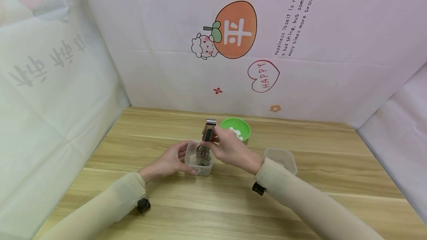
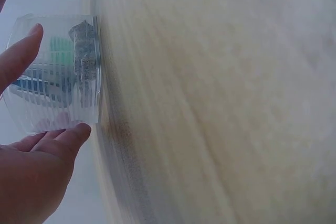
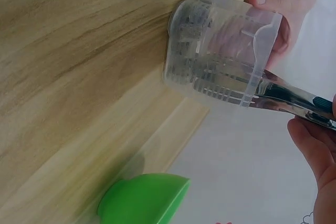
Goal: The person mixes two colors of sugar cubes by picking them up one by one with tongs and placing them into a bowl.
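Observation:
Near the table's middle stands a clear square plastic container. My left hand holds it, thumb at the near side and fingers around the left and far sides. My right hand grips metal tongs with dark inlays on the handles. They point down into the container, and their slotted tips are within its walls. In the left wrist view, dark grey speckled pieces lie along the container's bottom. The right wrist view shows the tongs entering over the rim; the walls blur their tips.
Behind my right hand is a green bowl holding several white pieces. A clear plastic lid lies on the wooden table beside my right sleeve. Printed white sheets stand around the table's back and sides.

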A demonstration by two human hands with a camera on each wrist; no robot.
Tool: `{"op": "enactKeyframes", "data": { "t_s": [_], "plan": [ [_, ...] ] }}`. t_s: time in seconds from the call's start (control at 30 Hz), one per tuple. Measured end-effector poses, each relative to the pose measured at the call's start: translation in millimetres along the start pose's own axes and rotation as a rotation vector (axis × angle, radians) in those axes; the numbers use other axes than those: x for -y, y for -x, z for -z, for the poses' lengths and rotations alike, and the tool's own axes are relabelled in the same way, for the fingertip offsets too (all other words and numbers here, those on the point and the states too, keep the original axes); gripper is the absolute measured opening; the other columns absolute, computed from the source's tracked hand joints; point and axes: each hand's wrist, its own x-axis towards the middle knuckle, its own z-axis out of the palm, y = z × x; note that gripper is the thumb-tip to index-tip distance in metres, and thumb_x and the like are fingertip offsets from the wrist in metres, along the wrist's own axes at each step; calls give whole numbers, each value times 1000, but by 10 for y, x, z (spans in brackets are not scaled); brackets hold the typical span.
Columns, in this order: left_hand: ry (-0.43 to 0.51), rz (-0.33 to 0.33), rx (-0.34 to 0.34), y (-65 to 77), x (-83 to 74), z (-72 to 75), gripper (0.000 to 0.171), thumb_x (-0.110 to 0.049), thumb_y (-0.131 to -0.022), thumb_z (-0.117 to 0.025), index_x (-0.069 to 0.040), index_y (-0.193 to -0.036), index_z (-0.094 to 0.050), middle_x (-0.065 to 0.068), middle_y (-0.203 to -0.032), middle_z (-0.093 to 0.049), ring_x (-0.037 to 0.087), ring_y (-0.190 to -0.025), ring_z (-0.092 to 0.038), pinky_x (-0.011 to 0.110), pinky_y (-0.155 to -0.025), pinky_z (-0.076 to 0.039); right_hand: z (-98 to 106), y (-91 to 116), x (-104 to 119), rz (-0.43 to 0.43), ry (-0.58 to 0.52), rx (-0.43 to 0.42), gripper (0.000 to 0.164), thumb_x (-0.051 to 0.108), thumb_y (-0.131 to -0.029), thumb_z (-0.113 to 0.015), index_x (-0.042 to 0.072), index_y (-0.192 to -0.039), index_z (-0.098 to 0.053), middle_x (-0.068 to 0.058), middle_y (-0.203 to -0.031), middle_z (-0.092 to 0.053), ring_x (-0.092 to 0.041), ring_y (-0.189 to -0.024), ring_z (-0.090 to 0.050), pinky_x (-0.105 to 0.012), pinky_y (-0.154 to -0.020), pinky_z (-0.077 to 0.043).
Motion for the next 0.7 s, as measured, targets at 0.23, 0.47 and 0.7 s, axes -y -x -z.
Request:
{"op": "enactKeyframes", "data": {
  "t_s": [0.23,0.47,0.7],
  "plan": [
    [-6,-5,6,4,13,9,102,-4,-79,-93,3,-160,-32,22,-159,-44,40,-147,-42,47,-120,-39,-9,3,28,-40,0,-20,20,-4,-96,-74,2,-106,-57,-8,-96,-70,-19,-87,-75,-22,-78,-63],
    [-21,4,0,9,5,7,102,-6,-79,-93,3,-160,-32,22,-160,-43,40,-147,-42,48,-121,-39,-12,18,26,-94,-35,-82,25,-4,-94,-77,-2,-111,-59,-9,-95,-71,-17,-86,-75,-22,-77,-63],
    [-14,7,-1,5,3,4,101,-5,-79,-93,3,-160,-33,21,-160,-44,39,-147,-42,46,-121,-39,-113,3,-10,-84,-54,-77,26,-5,-94,-76,-7,-113,-58,-11,-95,-72,-21,-89,-75,-23,-81,-63]
  ]
}}
